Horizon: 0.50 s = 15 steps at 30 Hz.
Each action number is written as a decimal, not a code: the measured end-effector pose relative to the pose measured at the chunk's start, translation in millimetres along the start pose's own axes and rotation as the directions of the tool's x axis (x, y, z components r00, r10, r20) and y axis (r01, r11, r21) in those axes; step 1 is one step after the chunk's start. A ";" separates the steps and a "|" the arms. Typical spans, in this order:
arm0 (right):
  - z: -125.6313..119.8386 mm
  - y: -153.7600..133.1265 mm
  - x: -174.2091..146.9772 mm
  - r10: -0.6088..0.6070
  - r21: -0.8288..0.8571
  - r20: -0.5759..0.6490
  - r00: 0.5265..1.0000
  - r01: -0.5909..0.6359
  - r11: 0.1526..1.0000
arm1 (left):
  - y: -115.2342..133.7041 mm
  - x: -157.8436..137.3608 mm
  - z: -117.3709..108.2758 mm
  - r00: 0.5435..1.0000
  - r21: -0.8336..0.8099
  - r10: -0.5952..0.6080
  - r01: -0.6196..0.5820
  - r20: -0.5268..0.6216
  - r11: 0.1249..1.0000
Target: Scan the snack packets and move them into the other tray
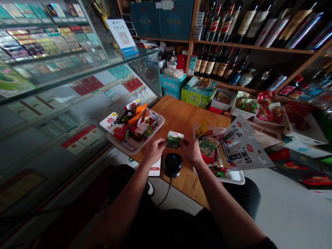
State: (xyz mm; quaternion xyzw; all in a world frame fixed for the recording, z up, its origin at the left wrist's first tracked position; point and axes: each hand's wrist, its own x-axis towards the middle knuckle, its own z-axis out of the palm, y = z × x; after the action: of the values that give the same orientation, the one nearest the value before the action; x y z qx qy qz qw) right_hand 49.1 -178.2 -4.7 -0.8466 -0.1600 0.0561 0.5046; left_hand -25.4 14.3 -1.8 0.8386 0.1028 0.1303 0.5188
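Between my two hands is a small green and white snack packet, its printed face toward me. My left hand pinches its left edge, and my right hand grips the right edge. Just below the packet, a round black device with a cable stands on the wooden table. To the left, a white tray is heaped with mixed snack packets. By my right hand, another white tray holds several packets, among them a green one and large grey bags.
A glass display case runs along the left, with a QR code stand on top. Behind the table are a green box, a blue box and trays of snacks. Shelves of wine bottles rise beyond. A phone lies at the table's near edge.
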 end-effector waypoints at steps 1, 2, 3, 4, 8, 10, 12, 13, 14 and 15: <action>0.2 0.3 0.1 0.012 -0.038 0.010 1.000 -0.012 0.999 | -2.9 1.4 0.5 1.000 0.037 -0.001 0.001 0.010 0.999; 0.4 0.2 0.0 0.028 -0.076 0.015 1.000 -0.027 0.997 | -6.2 2.7 1.2 1.000 0.068 -0.006 0.004 0.023 0.998; 0.5 -0.2 -0.3 0.044 -0.108 0.013 0.999 -0.043 0.993 | -9.7 4.0 2.0 0.999 0.093 -0.014 0.011 0.037 0.996; 0.6 -0.6 -0.7 0.059 -0.131 0.008 0.998 -0.057 0.990 | -13.4 5.2 3.0 0.998 0.109 -0.024 0.018 0.051 0.994; 0.9 0.7 -2.2 0.086 -0.169 0.004 0.996 -0.084 0.982 | -25.2 8.1 7.2 0.995 0.109 -0.020 0.009 0.097 0.994; 1.3 3.2 -3.2 0.084 -0.189 0.027 0.996 -0.077 0.979 | -27.9 8.0 8.5 0.993 0.123 -0.011 -0.004 0.119 0.992; 1.9 5.7 -4.9 0.077 -0.205 0.039 0.996 -0.068 0.976 | -28.0 7.4 9.0 0.992 0.152 -0.014 -0.006 0.129 0.988; 2.2 6.4 -5.9 0.073 -0.206 0.038 0.997 -0.063 0.977 | -26.9 7.1 9.0 0.992 0.166 -0.017 -0.004 0.125 0.986; 2.2 6.4 -7.0 0.066 -0.203 0.033 0.997 -0.058 0.977 | -24.9 6.8 8.7 0.993 0.175 -0.019 -0.002 0.116 0.985; 1.8 5.5 -8.2 0.058 -0.200 0.025 0.998 -0.052 0.978 | -22.0 6.5 8.3 0.995 0.179 -0.018 -0.001 0.102 0.984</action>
State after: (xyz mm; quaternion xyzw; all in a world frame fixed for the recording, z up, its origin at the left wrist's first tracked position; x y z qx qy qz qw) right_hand 42.1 -181.9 -10.9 -0.8960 -0.1491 0.0666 0.4129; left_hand -17.5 19.0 -24.3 0.8871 0.0907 0.0747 0.4464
